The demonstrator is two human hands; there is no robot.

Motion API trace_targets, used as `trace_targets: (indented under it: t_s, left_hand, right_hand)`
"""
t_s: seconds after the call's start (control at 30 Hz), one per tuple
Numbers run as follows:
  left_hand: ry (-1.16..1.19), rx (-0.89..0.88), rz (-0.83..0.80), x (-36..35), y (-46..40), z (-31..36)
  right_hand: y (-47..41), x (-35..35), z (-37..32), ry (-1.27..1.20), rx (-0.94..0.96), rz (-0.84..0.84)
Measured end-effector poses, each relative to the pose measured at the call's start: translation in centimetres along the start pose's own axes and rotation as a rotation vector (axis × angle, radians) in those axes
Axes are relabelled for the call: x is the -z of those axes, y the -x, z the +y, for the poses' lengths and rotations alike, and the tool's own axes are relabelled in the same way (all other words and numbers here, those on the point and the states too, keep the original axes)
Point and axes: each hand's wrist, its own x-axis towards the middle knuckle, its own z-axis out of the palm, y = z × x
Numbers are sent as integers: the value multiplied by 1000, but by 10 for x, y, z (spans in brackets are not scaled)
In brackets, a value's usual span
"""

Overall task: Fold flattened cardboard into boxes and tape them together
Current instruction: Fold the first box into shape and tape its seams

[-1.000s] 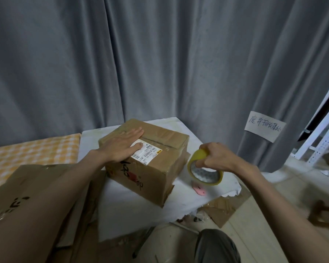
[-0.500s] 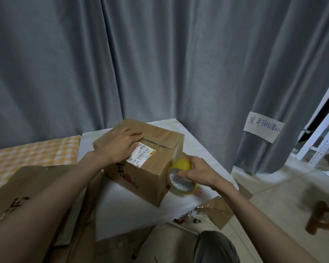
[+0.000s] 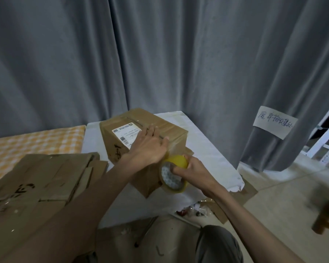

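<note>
While left hand (image 3: 150, 147) presses box (image 3: 122, 149) flat | right hand (image 3: 190, 170) grips tape roll (image 3: 172, 172) | shipping label (image 3: 126, 134) unreadable

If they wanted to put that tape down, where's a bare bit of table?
Bare white table lies right of the box, toward the curtain, and in front of it near the edge. Left is crowded with flattened cardboard.

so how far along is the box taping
Done: one cardboard box stands folded on the white table. In hand: the left hand presses its top while the right hand holds the yellow tape roll against its side. Left: the flattened cardboard alongside.
</note>
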Motion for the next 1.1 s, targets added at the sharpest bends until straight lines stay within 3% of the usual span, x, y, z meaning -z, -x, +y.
trace_targets:
  t_s: [0.13,0.37,0.77,0.97,1.1]
  left_hand:
    - [-13,33,38,7,-4,-24]
    - [0,-27,109,1,6,-57]
    - [-86,-106,167,-4,-3,-48]
    - [-150,-240,444,0,16,-44]
    - [-130,-245,440,4,26,-50]
  right_hand:
    - [-1,-27,-5,-148,7,-195]
    - [2,-46,2,-396,-68,-327]
    - [10,-39,1,-333,15,-198]
    - [6,-49,6,-277,-28,-232]
    - [-4,-32,9,-303,-122,-263]
